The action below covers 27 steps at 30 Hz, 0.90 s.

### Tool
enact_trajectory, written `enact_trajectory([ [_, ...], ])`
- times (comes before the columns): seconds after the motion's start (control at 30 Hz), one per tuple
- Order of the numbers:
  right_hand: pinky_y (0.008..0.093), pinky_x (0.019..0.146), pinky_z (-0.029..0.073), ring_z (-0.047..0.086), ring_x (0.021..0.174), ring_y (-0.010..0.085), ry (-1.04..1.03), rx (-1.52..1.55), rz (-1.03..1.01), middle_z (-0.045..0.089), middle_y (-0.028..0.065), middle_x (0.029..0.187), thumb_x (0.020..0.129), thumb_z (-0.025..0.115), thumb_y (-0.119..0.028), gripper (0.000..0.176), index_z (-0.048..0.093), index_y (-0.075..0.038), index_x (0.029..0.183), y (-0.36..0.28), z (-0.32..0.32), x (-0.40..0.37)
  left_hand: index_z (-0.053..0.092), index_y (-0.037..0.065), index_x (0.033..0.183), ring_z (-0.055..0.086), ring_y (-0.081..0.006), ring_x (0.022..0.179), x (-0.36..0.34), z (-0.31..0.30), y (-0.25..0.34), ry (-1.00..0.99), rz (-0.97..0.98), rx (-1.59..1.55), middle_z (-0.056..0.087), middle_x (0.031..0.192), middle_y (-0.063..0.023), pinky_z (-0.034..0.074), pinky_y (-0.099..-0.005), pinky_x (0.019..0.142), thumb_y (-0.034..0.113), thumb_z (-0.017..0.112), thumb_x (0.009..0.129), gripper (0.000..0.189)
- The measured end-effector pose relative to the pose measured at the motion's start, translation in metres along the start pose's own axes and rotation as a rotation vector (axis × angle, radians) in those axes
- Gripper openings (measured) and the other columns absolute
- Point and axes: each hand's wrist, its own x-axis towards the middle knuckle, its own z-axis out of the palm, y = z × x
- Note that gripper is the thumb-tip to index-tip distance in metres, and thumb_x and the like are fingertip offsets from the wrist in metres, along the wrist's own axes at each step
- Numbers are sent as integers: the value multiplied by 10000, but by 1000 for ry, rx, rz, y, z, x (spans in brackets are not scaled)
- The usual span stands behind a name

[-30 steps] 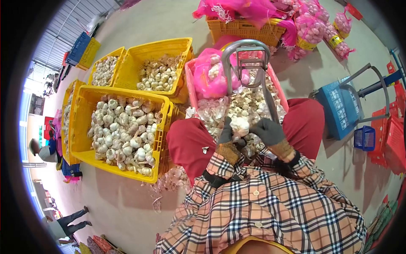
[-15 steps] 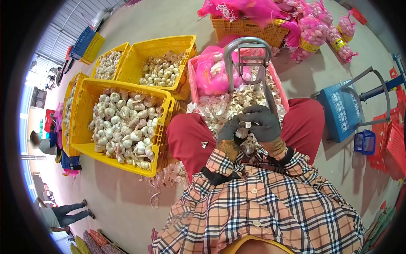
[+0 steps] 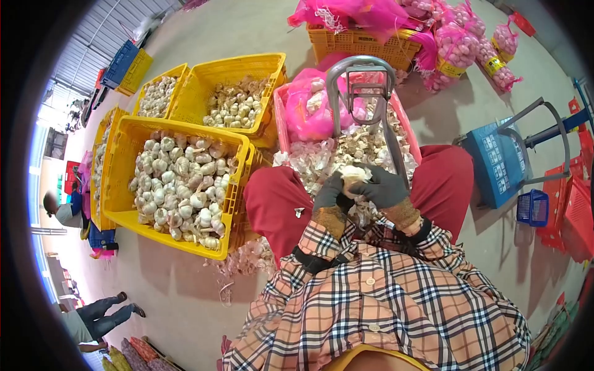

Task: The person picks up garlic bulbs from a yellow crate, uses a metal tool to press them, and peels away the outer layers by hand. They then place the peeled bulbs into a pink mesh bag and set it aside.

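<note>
A pale garlic bulb (image 3: 355, 175) with loose skin is held between my two gloved hands, above my lap. My left hand (image 3: 330, 193) closes on its lower left side, while my right hand (image 3: 385, 187) grips it from the right with fingers curled. Just beyond them is a pink crate (image 3: 408, 133) of garlic trimmings and papery skins, with a pink mesh bag (image 3: 312, 117) of bulbs inside it. A grey metal tube frame (image 3: 332, 80) rises over this crate, and its flat bar (image 3: 396, 151) slopes down near my right hand.
On the left, a yellow crate (image 3: 114, 167) holds many whole bulbs; other yellow crates (image 3: 204, 65) stand behind it. Filled mesh sacks (image 3: 458, 46) lie at the back right. A blue box (image 3: 495, 164) and a small blue basket (image 3: 533, 207) are to the right. Another person (image 3: 102, 318) is far left.
The garlic bulb, mostly hidden by my fingers before, now shows pale between my hands. My fingers have shifted around it. The person far left has moved slightly.
</note>
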Motion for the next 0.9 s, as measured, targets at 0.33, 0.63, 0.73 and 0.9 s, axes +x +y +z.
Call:
enact_trajectory([
  [0.33, 313, 626, 469, 598, 656, 217, -238, -1037, 52, 594, 110, 669, 809, 602, -283, 265, 603, -30, 887, 43, -19, -6, 463, 12, 1161, 564, -239, 936, 10, -10, 8, 79, -51, -220, 549, 1071, -129, 501, -367, 801, 116, 500, 880, 302],
  [0.63, 242, 642, 453, 536, 693, 116, 45, 46, 98, 601, 15, 859, 865, 563, -256, 458, 466, -8, 1237, 23, -13, 7, 456, 5, 1193, 582, -165, 870, -4, 2, 9, -44, 38, 20, 562, 1035, -83, 512, -275, 745, 139, 490, 904, 320],
  [0.73, 240, 623, 466, 546, 705, 96, 14, 290, 260, 600, 5, 821, 878, 541, -270, 408, 509, -9, 1190, 20, -13, 13, 481, 0, 1184, 577, -149, 863, -20, 12, 22, 87, 16, 224, 575, 1020, -81, 501, -247, 738, 174, 510, 900, 334],
  [0.9, 235, 559, 467, 558, 597, 117, 178, 512, 325, 595, 53, 766, 889, 515, -314, 331, 564, -9, 1010, 19, 2, 5, 447, -22, 1245, 561, -105, 896, -25, 40, 21, 85, 232, 700, 593, 1049, -81, 467, -223, 763, 71, 603, 834, 449],
])
